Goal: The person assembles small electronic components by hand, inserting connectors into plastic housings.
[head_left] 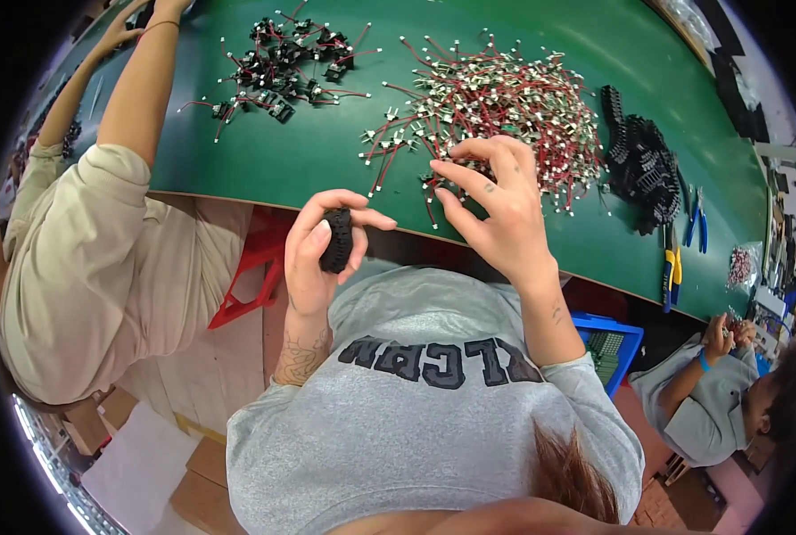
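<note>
My left hand [313,254] is just off the table's near edge, its fingers wrapped round a short black ridged plastic piece [336,241]. The thumb presses on its side while the forefinger sticks out to the right. My right hand [498,201] hovers at the near side of a big heap of small white-and-metal connectors with red and black wires [505,98]. Its thumb and forefinger are curved with a gap between the tips, and I see nothing held there. Part of the heap is hidden behind this hand.
On the green table [326,165] lie a smaller pile of black wired parts [286,62], black ridged strips [643,169], yellow-and-blue pliers [672,272] and blue-handled pliers [697,223]. A blue crate [628,343] is below the edge. One person [121,267] works at left, another [710,401] at right.
</note>
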Demonstrator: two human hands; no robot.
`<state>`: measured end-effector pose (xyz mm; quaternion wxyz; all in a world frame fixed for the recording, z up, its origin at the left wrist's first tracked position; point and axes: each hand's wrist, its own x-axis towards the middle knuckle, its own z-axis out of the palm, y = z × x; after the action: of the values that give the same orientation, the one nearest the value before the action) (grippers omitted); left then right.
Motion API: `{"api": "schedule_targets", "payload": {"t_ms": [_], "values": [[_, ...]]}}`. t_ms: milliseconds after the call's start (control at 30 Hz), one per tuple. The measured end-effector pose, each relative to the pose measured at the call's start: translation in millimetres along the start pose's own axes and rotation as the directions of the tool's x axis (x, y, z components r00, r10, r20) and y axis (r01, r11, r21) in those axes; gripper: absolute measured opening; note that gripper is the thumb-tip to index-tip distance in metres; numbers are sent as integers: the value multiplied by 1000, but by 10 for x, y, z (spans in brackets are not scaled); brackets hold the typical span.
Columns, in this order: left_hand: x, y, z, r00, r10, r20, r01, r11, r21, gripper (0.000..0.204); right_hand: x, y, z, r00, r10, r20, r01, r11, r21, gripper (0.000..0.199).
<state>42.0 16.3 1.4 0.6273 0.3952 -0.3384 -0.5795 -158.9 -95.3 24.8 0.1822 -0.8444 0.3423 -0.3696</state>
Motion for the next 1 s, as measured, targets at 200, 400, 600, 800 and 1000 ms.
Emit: {"api": "schedule_targets", "payload": {"t_ms": [200, 400, 600, 800, 1000], "values": [[155, -52, 41, 999, -29, 18, 30, 998, -60, 43, 178, -4, 50, 970, -68, 234, 114, 976, -186, 22], [244, 39, 111, 997, -81, 8, 81, 996, -28, 39, 242, 76, 61, 977, -32, 211, 40, 999, -31, 22], [309, 132, 368, 990, -137, -14, 138, 984, 111, 35, 291, 62, -37, 964, 265, -16, -243, 905, 348, 22], [427, -23, 548, 999, -18, 44, 12, 992, 128, 35, 196, 223, -163, 864, 458, -210, -194, 687, 701, 20], [516, -184, 509, 988, 62, 143, -86, 983, 164, 37, 195, 302, -314, 826, 484, -289, -154, 688, 709, 16]]}}
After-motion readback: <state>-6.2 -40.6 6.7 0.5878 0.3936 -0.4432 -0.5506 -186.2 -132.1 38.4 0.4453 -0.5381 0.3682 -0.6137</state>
